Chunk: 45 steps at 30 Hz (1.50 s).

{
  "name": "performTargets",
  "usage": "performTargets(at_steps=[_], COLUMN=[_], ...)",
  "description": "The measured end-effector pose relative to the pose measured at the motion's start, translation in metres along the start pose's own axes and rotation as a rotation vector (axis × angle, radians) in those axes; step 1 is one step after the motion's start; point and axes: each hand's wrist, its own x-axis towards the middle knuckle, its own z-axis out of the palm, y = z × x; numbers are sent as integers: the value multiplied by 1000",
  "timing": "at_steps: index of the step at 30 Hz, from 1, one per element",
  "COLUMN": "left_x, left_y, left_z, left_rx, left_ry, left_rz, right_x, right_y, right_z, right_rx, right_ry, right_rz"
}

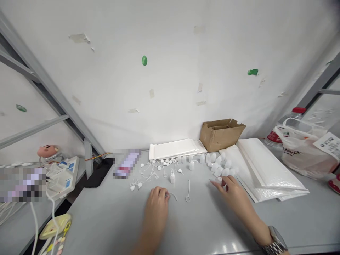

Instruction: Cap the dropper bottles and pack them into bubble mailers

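Observation:
My left hand is closed around a thin white looped piece near the middle of the grey table; one end sticks out to the right. My right hand pinches a small white bottle beside a cluster of translucent white caps. Between the hands lies a loose white loop with a straight stem. A small white bottle stands upright beyond my left hand, and another bottle stands farther back. Several white looped pieces are scattered at the left.
White padded envelopes lie at the right, others along the wall. An open cardboard box stands behind the caps. A plastic bag and a bottle with a red cap are far right. A blurred phone lies left.

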Motion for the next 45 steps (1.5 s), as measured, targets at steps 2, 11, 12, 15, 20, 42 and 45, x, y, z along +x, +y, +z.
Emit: performTargets(at_steps=[2,11,12,15,20,42,45], left_x=[-1,-5,-6,-9,-12,-12,-12], left_y=[-1,14,16,20,19,24,23], left_z=[-2,-26,-27,-27,-26,-21,-22], left_rx=[-73,-1075,-1123,-1208,-1253,-1315,-1418], left_ry=[25,-114,-115,-97,-71,74,-13], left_rz=[-38,-419,-428,-427,-414,-487,-513], right_x=[-4,-39,-42,-51,-54,-65,-67], right_y=[-9,-78,-85,-100,-108,-103,-102], right_z=[-3,-2,1,12,24,45,44], right_rx=[129,769,773,753,694,407,427], right_ry=[-13,-489,-511,-524,-455,-87,-68], right_rz=[-2,-4,-25,-54,-54,-368,-380])
